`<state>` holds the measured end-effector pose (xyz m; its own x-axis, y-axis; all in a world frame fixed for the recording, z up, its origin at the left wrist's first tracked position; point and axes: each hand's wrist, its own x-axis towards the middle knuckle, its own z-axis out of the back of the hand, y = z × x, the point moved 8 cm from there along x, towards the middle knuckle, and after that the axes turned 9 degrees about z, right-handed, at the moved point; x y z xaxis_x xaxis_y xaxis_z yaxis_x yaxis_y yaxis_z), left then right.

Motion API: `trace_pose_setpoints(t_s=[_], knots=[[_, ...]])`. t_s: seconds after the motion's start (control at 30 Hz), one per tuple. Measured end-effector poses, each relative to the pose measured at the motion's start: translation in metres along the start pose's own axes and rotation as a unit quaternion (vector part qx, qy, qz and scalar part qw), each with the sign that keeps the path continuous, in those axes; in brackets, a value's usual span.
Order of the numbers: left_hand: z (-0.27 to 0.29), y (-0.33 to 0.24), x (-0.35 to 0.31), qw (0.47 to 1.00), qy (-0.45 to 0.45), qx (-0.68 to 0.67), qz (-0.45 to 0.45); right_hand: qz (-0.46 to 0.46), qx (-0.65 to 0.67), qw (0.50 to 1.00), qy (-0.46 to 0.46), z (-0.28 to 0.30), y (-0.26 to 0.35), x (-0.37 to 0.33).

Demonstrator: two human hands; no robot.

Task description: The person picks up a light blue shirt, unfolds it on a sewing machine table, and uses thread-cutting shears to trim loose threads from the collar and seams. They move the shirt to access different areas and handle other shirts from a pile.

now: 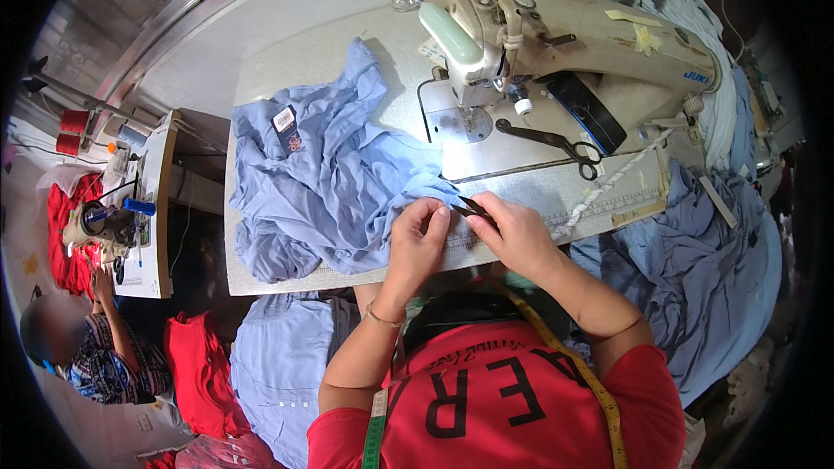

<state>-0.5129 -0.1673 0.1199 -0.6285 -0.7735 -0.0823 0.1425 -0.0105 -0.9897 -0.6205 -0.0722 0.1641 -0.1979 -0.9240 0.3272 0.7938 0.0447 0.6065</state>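
Observation:
A crumpled light blue garment [334,178] with a dark tag [285,126] lies over the left part of the sewing table [261,61]. At the table's front edge, my left hand [419,234] pinches the garment's near right corner. My right hand [512,233] is closed around small black thread snips [472,208], their points directed left at the cloth by my left fingertips. Whether the blades touch the cloth or a thread is too small to tell. The sewing machine's needle area [473,117] stands just beyond both hands.
Black scissors [547,141] and a dark phone [586,113] lie beside the sewing machine [608,39]. Blue cloth [686,269] is heaped at the right, with more folded blue cloth [282,356] below left. Another person [113,339] works at a machine [95,224] far left.

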Motion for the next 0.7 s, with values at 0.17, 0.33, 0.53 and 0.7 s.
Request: trace_pose_setpoints(t_s=[0.17, 0.33, 0.53, 0.7], knots=[[-0.001, 0.001, 0.001, 0.997, 0.037, -0.062, 0.026, 0.030, 0.021, 0.999, -0.026, -0.001, 0.002, 0.000], [-0.005, 0.006, 0.001, 0.998, 0.047, -0.043, 0.014, 0.044, 0.074, 0.995, -0.050, 0.001, 0.002, 0.001], [-0.005, 0.006, 0.000, 0.997, 0.045, -0.054, 0.035, -0.011, 0.213, 0.973, -0.085, 0.009, -0.014, 0.012], [-0.005, 0.007, 0.000, 0.996, 0.042, -0.072, 0.031, 0.003, 0.112, 0.994, 0.007, 0.010, -0.006, 0.008]])
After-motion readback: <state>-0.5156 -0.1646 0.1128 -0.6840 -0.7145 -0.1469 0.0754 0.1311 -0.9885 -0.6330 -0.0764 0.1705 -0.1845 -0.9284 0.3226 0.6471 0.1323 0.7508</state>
